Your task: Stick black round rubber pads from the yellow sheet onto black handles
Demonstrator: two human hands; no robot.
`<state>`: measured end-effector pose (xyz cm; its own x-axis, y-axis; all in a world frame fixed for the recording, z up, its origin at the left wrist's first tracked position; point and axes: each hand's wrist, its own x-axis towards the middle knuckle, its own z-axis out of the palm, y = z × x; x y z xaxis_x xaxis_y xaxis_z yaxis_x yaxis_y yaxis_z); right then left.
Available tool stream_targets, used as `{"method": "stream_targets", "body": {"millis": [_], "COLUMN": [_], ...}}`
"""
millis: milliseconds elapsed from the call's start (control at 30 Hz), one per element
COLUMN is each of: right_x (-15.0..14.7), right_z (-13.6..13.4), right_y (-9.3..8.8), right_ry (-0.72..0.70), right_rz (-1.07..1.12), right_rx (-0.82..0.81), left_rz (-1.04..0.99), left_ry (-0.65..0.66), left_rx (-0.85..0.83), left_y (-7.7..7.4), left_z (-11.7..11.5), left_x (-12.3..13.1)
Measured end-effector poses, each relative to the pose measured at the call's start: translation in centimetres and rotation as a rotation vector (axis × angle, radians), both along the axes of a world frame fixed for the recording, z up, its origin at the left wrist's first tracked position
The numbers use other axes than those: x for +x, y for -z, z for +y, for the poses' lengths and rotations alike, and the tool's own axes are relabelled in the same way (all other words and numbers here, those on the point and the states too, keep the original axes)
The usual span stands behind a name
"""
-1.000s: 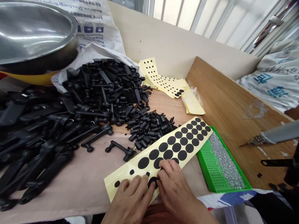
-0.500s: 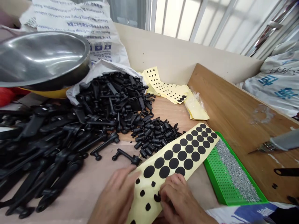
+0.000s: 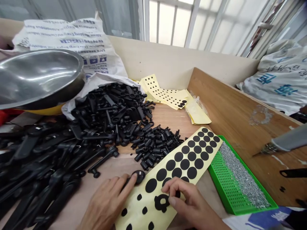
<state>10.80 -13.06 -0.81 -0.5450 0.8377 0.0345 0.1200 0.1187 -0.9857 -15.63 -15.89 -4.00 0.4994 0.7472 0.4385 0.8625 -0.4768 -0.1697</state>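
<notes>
Near the front edge of the table (image 3: 172, 118), a pale yellow backing sheet (image 3: 157, 191) lies slantwise, set with rows of matte black round pads (image 3: 192, 156). Its near end shows only small dots and a cog-shaped leftover (image 3: 161, 203). The right hand (image 3: 192, 204) has thumb and forefinger closed together on one pad's edge. The left hand (image 3: 107, 203) lies with fingers stretched out, tips touching a glossy black knob (image 3: 139, 176) just beside the sheet.

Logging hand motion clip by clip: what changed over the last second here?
The left hand slid left off the sticker sheet onto a black knobbed part; the right hand stayed on the sheet, fingertips at a black disc. The parts pile and green tray are unchanged.
</notes>
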Motion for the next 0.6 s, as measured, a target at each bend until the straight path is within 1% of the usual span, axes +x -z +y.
{"method": "stream_targets", "body": {"millis": [67, 133, 200, 267, 367, 467, 533, 600], "right_x": [-0.5, -1.1, -1.6, -2.1, -2.8, -3.2, -3.3, -3.3], "right_z": [0.2, 0.4, 0.6, 0.8, 1.1, 1.2, 1.3, 1.3], "right_y": [0.5, 1.0, 1.3, 1.3, 1.1, 0.9, 0.8, 0.7], "right_ry": [0.017, 0.037, 0.055, 0.071, 0.086, 0.094, 0.099, 0.102], "right_rz": [0.044, 0.091, 0.134, 0.157, 0.15, 0.15, 0.152, 0.147], "right_rx": [-0.063, -0.146, -0.231, -0.296, -0.366, -0.386, -0.382, -0.381], "left_rz": [-0.017, -0.094, -0.258, -0.459, -0.687, -0.92, -1.089, -1.218], "left_ry": [0.018, 0.053, 0.06, 0.0, -0.131, -0.177, -0.201, -0.239], "left_rx": [-0.09, -0.155, -0.215, -0.327, -0.631, -0.945, -1.066, -1.134], "left_y": [0.3, 0.7, 1.0, 1.0, 0.1, -1.5, -2.2, -2.5], "left_z": [-0.8, -1.4, -1.5, -1.3, -0.3, 0.7, 1.0, 1.0], "left_x": [0.2, 0.6, 1.1, 1.7, 2.6, 3.3, 3.8, 4.3]}}
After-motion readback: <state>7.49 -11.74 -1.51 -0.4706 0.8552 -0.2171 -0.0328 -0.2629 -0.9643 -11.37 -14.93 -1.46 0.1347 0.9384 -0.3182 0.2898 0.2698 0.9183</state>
